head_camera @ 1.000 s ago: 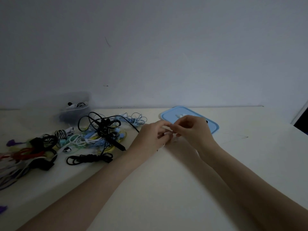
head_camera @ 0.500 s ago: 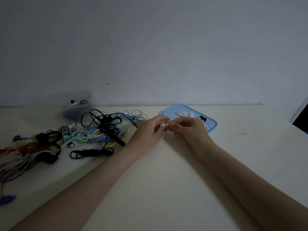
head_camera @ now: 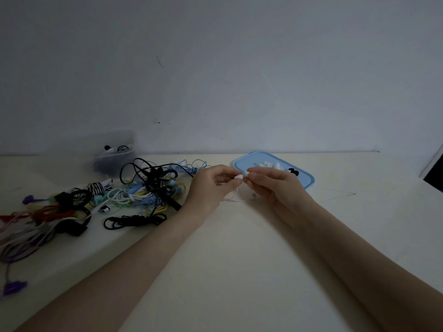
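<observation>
Right, bench (head_camera: 239, 271): cream, carrying everything.
Cable pile (head_camera: 134, 195): tangled, left of both hands.
Blue lid (head_camera: 309, 180): just behind the right hand (head_camera: 275, 185) (small white bits on it).
Left hand (head_camera: 208, 185): fingers pinching one end of the earbud.
White earbud (head_camera: 242, 175): above the bench, right fingers pinching its other end.

Above the table (head_camera: 239, 264), left hand (head_camera: 209, 186) and right hand (head_camera: 278, 185) meet fingertip to fingertip, both pinching a white earbud (head_camera: 242, 176).

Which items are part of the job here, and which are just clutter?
In the job:
left hand and right hand, both pinching the white earphone
its cord
probably the blue lid holding ear tips

Lying about:
tangled cable pile
black cord bundle
clear box
</observation>
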Available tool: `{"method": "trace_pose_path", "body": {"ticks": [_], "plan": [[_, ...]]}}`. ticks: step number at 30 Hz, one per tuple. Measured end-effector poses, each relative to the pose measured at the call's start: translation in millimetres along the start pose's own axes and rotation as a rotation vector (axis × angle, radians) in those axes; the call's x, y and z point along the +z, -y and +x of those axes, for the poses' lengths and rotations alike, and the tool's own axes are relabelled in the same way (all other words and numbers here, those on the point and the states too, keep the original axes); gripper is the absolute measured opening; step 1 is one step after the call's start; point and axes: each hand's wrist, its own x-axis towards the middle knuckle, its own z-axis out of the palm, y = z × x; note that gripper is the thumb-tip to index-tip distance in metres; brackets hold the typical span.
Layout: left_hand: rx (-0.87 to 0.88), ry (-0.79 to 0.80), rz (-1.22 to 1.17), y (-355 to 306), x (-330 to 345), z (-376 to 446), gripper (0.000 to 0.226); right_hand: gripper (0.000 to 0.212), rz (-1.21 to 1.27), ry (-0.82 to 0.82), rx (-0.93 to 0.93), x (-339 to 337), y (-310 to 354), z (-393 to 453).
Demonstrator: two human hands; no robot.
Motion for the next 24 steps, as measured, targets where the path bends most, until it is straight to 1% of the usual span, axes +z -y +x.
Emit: {"method": "trace_pose_path", "body": {"ticks": [3,5,7,13,16,19,22,24], "plan": [[-0.003,-0.014,-0.038,-0.2,0.2,0.7,0.014,0.011,0.054,0.014,0.031,-0.5,0.6,-0.9],[-0.005,-0.013,-0.024,1.0,-0.2,1.3,0.018,0.011,0.054,0.001,0.041,-0.4,0.8,-1.6],[-0.004,-0.02,-0.015,2.1,-0.8,1.5,0.021,0.011,0.044,-0.008,0.042,-0.2,0.2,-0.9],[0.04,-0.001,-0.013,0.0,-1.0,0.1,0.018,0.014,0.021,0.01,0.027,-0.9,-0.9,-0.9],[0.065,0.009,-0.006,-1.2,-0.8,0.6,0.019,0.011,0.005,0.012,0.012,0.2,0.9,-2.3],[0.091,0.012,-0.001,-2.8,-0.9,1.2,0.02,0.015,-0.02,0.01,0.017,-0.5,3.6,-2.1],[0.107,0.007,0.002,-3.4,-0.2,1.0,0.02,0.009,-0.069,0.003,0.031,-2.0,6.1,-1.5],[0.112,0.017,0.004,-3.8,0.3,0.6,0.019,0.009,-0.074,0.001,0.038,-3.3,6.7,-0.8]]}}
